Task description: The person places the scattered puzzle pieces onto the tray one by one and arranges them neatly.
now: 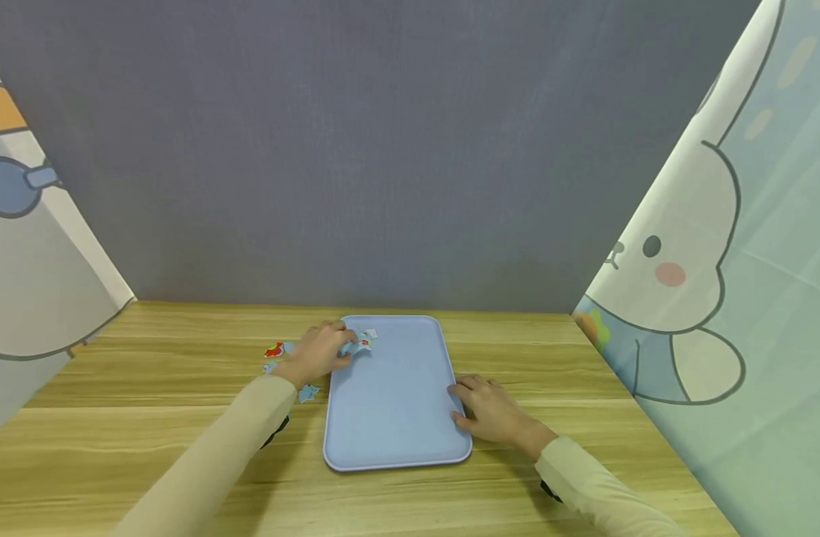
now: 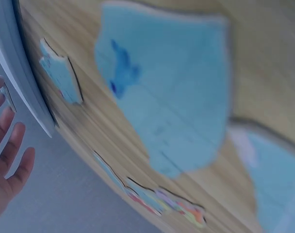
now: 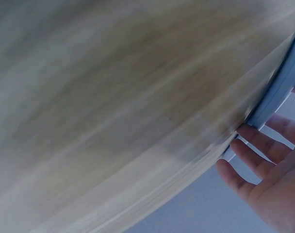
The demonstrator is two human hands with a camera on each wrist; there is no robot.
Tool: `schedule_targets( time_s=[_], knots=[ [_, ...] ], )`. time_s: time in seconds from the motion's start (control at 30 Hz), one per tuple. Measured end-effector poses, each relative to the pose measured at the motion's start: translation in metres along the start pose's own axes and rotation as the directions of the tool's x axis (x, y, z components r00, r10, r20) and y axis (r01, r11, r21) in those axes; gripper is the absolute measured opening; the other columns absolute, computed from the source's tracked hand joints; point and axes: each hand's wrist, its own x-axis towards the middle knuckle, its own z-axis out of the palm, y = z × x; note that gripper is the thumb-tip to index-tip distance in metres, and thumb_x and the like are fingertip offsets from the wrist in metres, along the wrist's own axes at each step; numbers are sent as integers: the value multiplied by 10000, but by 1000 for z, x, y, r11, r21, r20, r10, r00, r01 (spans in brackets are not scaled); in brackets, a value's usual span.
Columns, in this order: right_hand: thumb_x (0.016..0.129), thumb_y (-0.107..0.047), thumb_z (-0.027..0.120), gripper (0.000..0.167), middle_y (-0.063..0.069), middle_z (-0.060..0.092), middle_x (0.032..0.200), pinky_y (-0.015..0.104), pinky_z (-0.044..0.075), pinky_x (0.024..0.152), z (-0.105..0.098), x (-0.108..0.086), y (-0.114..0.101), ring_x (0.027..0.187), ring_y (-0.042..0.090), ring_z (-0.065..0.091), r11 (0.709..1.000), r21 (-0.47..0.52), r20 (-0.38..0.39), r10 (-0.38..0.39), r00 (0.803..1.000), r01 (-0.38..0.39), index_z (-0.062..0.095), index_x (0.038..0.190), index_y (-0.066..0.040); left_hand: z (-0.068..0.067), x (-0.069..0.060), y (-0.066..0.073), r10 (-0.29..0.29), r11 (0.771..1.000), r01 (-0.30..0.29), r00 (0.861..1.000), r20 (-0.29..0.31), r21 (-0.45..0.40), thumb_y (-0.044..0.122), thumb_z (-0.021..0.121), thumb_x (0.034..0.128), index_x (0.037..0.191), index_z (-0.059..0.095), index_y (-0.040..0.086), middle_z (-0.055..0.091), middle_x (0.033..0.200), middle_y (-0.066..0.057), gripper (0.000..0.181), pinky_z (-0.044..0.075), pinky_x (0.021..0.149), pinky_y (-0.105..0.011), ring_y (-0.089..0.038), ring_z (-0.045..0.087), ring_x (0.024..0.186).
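A pale blue tray (image 1: 396, 403) lies on the wooden table. My left hand (image 1: 318, 347) reaches over its far left corner, thumb and fingertips pinching a light blue puzzle piece (image 1: 357, 346). Other pieces beside it are partly hidden by the fingers. In the left wrist view, the thin edge of a piece (image 2: 7, 92) shows by the fingertips. My right hand (image 1: 493, 410) rests on the tray's right rim, fingers fairly straight and touching the edge, as the rim (image 3: 273, 94) shows in the right wrist view.
Loose puzzle pieces lie on the table left of the tray: a red one (image 1: 274, 350), and a blue one (image 1: 308, 392) near the left wrist. A large blue piece (image 2: 167, 87) fills the left wrist view. A grey wall (image 1: 356, 164) stands behind the table.
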Motion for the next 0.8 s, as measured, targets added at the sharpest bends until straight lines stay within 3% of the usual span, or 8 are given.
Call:
schedule_targets(
  time_s=[0.33,0.63,0.8],
  knots=[
    [855,-337,588,440,133,550,1248,546,449,873,1,0,0,1164,291,502,1000,3,-1,-2,1000,2,572,1197,-60,9,16,11,-18,1000,17,1000,18,14,200,708,753,982,675,168,597,882,3,234,478,618,-317,-176,544,750],
    [858,-341,585,438,136,549,1250,561,446,868,0,0,-1,1166,301,502,1000,13,-1,5,1000,-5,572,1198,-64,10,30,21,-7,1000,7,1000,-6,10,186,712,749,983,671,155,613,931,-22,240,504,746,-369,-246,596,878],
    [856,-321,592,429,148,553,1241,559,449,864,1,1,0,1160,309,507,1000,10,-12,-1,1000,1,573,1193,-56,11,38,26,-25,1000,25,1000,11,-11,185,712,757,992,672,155,645,997,-40,240,496,814,-397,-240,611,908]
  ],
)
